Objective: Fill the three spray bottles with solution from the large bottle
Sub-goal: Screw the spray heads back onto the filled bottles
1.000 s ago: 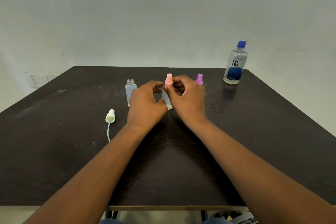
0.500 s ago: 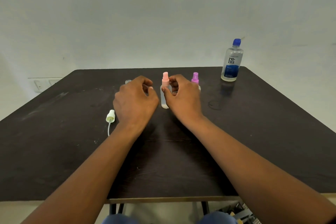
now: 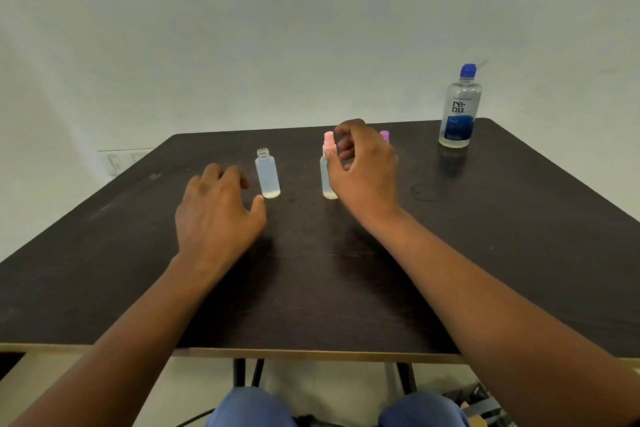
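Blocking the purple-capped bottle (image 3: 384,135), right hand (image 3: 363,170), perhaps touching nothing.

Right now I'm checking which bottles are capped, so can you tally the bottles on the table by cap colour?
Pink cap: 1, small spray bottle
Purple cap: 1, small bottle mostly hidden behind the right hand
Blue cap: 1, large bottle
No cap: 1, open small bottle
Total: 4
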Motion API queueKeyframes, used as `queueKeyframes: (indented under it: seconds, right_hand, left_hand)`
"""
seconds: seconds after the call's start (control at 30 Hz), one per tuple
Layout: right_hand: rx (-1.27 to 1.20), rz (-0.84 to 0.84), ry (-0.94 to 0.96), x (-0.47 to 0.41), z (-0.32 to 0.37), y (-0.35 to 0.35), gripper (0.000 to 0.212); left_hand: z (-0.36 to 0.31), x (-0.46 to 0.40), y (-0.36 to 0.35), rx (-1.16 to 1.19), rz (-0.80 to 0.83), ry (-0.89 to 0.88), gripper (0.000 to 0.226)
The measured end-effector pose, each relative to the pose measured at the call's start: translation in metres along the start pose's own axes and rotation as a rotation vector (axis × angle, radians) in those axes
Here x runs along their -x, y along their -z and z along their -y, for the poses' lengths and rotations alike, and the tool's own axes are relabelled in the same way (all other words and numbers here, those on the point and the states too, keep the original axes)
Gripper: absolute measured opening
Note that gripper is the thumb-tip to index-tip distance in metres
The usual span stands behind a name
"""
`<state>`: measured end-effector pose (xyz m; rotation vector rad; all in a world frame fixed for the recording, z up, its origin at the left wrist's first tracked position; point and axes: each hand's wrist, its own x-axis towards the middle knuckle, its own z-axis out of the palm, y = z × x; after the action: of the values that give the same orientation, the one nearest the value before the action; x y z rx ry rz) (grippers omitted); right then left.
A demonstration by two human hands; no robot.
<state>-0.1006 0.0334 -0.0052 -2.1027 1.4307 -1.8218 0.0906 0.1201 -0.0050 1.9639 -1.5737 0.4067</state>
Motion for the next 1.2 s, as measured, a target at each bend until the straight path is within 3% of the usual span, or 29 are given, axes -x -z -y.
queueKeyframes:
  seconds: [0.17, 0.4, 0.57, 0.77, 0.97, 1.2]
  right_hand:
    - [-0.019, 0.091, 0.037, 0.005, 0.008, 0.012, 0.018]
    - [-0.027, 0.165, 0.016, 0.006, 0.013, 0.014, 0.023]
    - [-0.264, 0.210, -0.113, 0.005, 0.015, 0.009, 0.025]
    - [-0.498, 0.336, -0.313, 0.004, 0.013, 0.004, 0.023]
    - [-0.772, 0.344, -0.511, 0.001, 0.017, 0.012, 0.022]
    - [-0.685, 0.211, -0.468, -0.001, 0.014, 0.012, 0.025]
  left_hand:
    - [0.011, -0.009, -0.004, -0.068, 0.191, 0.087, 0.036]
    - [0.019, -0.009, -0.007, -0.024, 0.221, 0.070, 0.016]
    - [0.007, 0.000, -0.001, 0.212, 0.086, -0.023, 0.028]
    - [-0.031, -0.008, 0.000, 0.485, -0.144, -0.268, 0.045]
    - [-0.057, -0.023, -0.018, 0.489, -0.221, -0.414, 0.055]
    - [-0.048, -0.021, -0.033, 0.463, -0.301, -0.468, 0.063]
